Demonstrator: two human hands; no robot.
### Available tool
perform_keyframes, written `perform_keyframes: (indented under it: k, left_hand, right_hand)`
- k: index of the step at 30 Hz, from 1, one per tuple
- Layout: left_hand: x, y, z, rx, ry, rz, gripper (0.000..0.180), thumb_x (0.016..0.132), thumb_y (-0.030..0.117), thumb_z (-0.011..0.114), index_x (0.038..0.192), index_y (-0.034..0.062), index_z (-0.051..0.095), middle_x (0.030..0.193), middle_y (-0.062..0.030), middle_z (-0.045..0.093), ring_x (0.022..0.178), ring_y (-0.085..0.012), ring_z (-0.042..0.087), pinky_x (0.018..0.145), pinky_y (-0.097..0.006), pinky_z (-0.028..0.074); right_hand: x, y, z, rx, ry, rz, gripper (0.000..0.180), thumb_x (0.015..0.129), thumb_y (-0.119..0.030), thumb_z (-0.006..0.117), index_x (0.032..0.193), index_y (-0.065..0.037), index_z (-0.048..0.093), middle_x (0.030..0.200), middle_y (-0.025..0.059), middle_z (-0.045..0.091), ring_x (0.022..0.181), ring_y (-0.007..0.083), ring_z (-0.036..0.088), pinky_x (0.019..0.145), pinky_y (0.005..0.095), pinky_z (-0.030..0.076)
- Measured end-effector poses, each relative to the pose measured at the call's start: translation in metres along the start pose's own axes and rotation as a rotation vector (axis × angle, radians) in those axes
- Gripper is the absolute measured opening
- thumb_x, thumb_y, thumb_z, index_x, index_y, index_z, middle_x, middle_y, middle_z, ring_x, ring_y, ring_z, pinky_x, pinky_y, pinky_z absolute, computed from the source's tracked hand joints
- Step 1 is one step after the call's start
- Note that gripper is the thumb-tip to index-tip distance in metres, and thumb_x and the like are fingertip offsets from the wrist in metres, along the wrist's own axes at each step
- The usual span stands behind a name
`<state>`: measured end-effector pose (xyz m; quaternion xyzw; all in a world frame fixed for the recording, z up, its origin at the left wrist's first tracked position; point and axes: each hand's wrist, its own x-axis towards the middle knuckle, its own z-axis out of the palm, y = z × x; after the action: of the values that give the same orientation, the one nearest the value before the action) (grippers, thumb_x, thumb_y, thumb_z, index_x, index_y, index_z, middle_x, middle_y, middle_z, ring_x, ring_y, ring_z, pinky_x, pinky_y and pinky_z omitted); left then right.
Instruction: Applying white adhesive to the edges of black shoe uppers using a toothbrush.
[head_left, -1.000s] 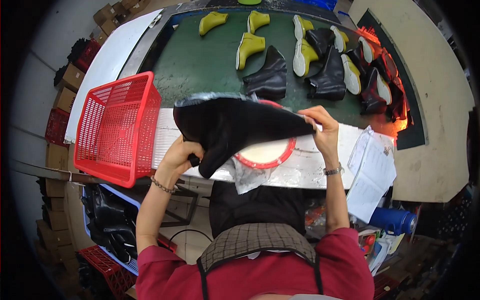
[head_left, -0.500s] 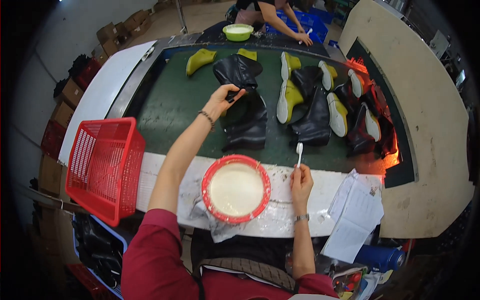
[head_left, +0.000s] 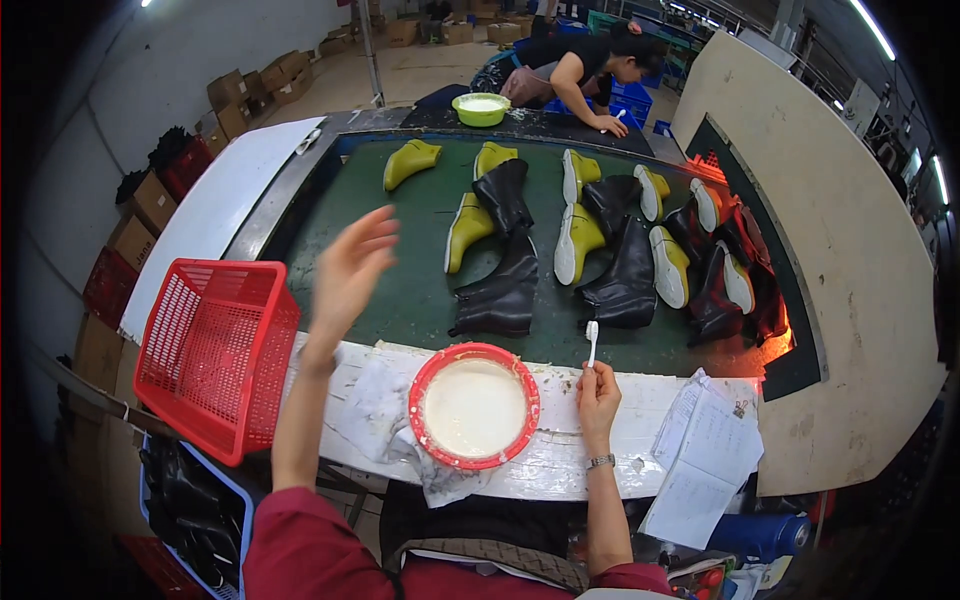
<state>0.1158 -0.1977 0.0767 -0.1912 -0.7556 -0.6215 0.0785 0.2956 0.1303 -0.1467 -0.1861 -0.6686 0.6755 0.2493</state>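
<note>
My right hand (head_left: 598, 398) is closed around a white toothbrush-like brush (head_left: 592, 345), its head up, just right of a red bowl (head_left: 416, 395) of creamy white liquid (head_left: 475, 408). Slightly blurred, my left hand (head_left: 350, 270) is in the air over the left part of the green belt (head_left: 340, 230), fingers stretched out and nothing in them. Nearest it, on the belt, are a yellow-green sole piece (head_left: 468, 230), a black boot upper (head_left: 505, 290) and a second black upper (head_left: 503, 195). Another yellow-green piece (head_left: 412, 163) lies farther back.
More uppers and sole pieces (head_left: 578, 243) lie toward the glowing orange opening (head_left: 775, 345) at the right. A red basket (head_left: 270, 370) stands left, papers (head_left: 705, 460) lie right. A co-worker (head_left: 570, 70) leans over the far end beside a green bowl (head_left: 480, 112).
My left hand has let go of the black boot upper, which now lies beside the yellow-green pieces, and has drawn back to the left. My right hand keeps the brush in nearly the same place.
</note>
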Motion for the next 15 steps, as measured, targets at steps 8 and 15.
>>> perform_keyframes:
  k: [8, 15]
  left_hand:
    - [-0.320, 0.028, -0.308, 1.188, 1.028, -0.047, 0.042, 0.098, -0.003, 0.054, 0.139, 0.0036, 0.057, 0.137, -0.0186, 0.059, 0.125, -0.0328, 0.061, 0.105, -0.042, 0.049]
    - [-0.541, -0.095, -0.350, 1.198, 0.488, -1.198, 0.124, 0.068, 0.025, 0.094, 0.165, 0.0190, 0.017, 0.170, -0.0219, -0.009, 0.134, -0.0541, 0.047, 0.107, -0.053, 0.048]
  right_hand:
    - [-0.005, -0.003, -0.003, 0.017, -0.013, 0.000, 0.016, 0.105, -0.016, 0.060, 0.109, -0.002, 0.066, 0.073, -0.0043, 0.059, 0.060, 0.0011, 0.047, 0.052, 0.0192, 0.035]
    - [-0.003, 0.005, -0.003, -0.059, -0.002, -0.031, 0.018, 0.105, -0.018, 0.062, 0.110, -0.001, 0.066, 0.074, -0.0040, 0.060, 0.062, 0.0018, 0.048, 0.054, 0.0189, 0.037]
